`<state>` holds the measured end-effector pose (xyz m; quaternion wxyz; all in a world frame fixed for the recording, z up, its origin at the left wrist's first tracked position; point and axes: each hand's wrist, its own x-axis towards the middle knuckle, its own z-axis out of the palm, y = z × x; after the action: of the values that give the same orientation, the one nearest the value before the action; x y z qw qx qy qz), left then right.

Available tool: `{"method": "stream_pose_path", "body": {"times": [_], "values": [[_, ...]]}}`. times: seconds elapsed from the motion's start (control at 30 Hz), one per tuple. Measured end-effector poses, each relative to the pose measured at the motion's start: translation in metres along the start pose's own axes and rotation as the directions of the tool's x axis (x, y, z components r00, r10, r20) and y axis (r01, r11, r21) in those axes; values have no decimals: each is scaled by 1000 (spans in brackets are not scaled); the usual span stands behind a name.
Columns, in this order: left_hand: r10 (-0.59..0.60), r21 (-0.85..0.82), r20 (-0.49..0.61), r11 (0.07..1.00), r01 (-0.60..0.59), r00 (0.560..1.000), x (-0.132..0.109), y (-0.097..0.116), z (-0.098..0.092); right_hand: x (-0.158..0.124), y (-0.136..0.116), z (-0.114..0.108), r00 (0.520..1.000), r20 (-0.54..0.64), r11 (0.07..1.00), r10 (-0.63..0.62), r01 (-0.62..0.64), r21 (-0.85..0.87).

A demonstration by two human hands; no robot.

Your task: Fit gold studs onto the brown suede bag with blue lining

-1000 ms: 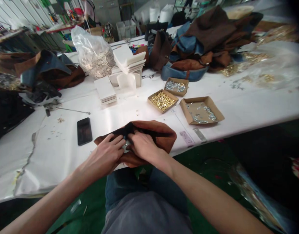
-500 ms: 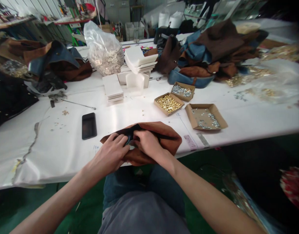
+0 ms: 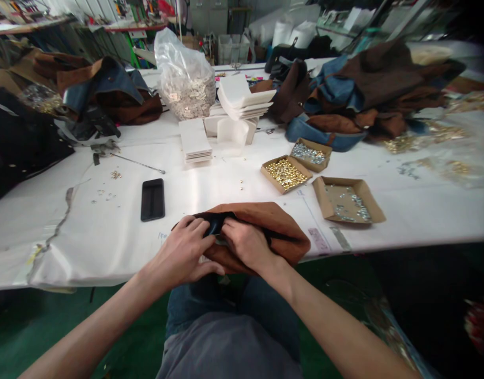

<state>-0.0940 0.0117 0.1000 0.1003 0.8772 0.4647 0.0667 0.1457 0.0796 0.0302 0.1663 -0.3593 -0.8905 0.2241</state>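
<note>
A brown suede bag (image 3: 281,229) with a dark opening lies at the table's front edge, just above my lap. My left hand (image 3: 184,250) grips its left side, the fingers curled over the rim and the thumb stretched along the near side. Inside the opening, the fingers of my right hand (image 3: 247,242) are bent closed on the bag's edge, and their tips are hidden. A shiny dark blue patch of lining (image 3: 215,225) shows between the two hands. Whether anything small sits in my fingers, I cannot make out.
Cardboard trays of gold studs (image 3: 287,173), silver studs (image 3: 308,153) and loose silver pieces (image 3: 348,200) stand to the right. A phone (image 3: 152,200) lies left. Behind are white card stacks (image 3: 196,141), a plastic sack (image 3: 186,79) and piled blue and brown bags (image 3: 332,126).
My left thumb has stretched out along the bag's near side. The view has shifted, so the table's things appear farther right. My right hand stays in the opening.
</note>
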Motion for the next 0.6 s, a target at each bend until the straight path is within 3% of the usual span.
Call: {"method": "stream_pose_path", "body": {"times": [0.17,0.33,0.47,0.53,0.6], "values": [[-41,-239,-8,970,38,999,-2,-13,-2,-12,-1,12,998,-23,996,-62,60,-70],[-185,-209,-74,964,166,980,9,-13,13,-13,6,20,993,-93,995,-76,70,-66],[-178,-241,-212,962,125,961,10,-7,16,-7,3,12,990,-97,993,-99,93,-66],[-242,-384,-367,919,91,898,5,-5,8,-3,0,5,992,-85,993,-98,92,-70],[-427,-520,-498,843,134,755,-3,-9,-2,3,-1,-2,994,-63,994,-92,88,-69]]}}
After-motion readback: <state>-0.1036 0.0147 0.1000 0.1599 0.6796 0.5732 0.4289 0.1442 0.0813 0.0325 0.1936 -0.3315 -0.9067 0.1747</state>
